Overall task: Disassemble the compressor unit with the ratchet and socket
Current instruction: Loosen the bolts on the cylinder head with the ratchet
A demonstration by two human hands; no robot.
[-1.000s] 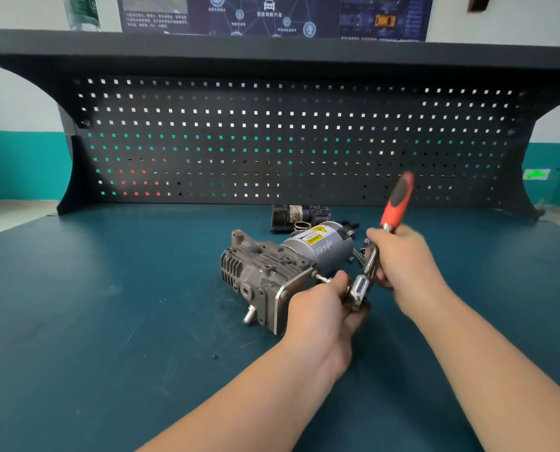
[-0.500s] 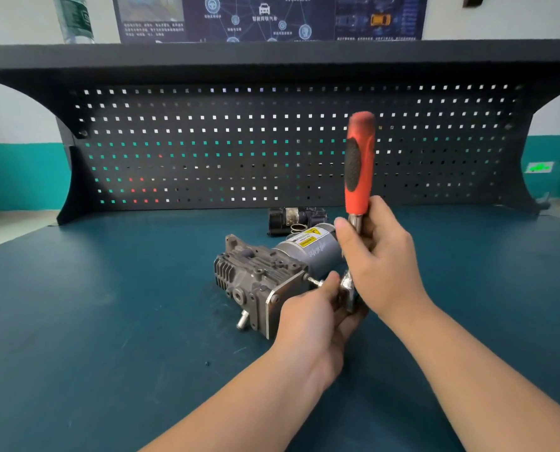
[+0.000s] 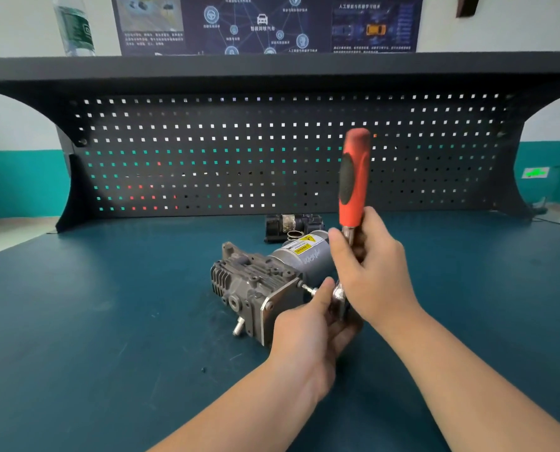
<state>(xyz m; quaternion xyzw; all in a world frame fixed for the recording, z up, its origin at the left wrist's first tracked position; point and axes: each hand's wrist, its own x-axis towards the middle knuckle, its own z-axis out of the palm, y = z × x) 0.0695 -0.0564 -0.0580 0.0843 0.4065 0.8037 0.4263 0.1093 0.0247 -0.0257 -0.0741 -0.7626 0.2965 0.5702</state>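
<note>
The grey compressor unit (image 3: 256,288) lies on its side in the middle of the blue bench, finned head to the left, silver motor can with a yellow label to the right. A ratchet (image 3: 353,177) with a red and black handle stands nearly upright. My right hand (image 3: 370,272) grips its metal shank just below the handle. My left hand (image 3: 308,324) is closed around the ratchet head and socket, which sit on a bolt (image 3: 308,289) sticking out of the unit's end plate. The socket itself is mostly hidden by my fingers.
A black removed part (image 3: 291,223) with a spring lies behind the unit, near the black pegboard (image 3: 207,158). A plastic bottle (image 3: 75,26) stands on the shelf above, at the left. The blue bench top (image 3: 109,321) stretches to both sides.
The ratchet handle has swung from leaning right to nearly upright. My right hand moved with it. My left hand stayed on the ratchet head.
</note>
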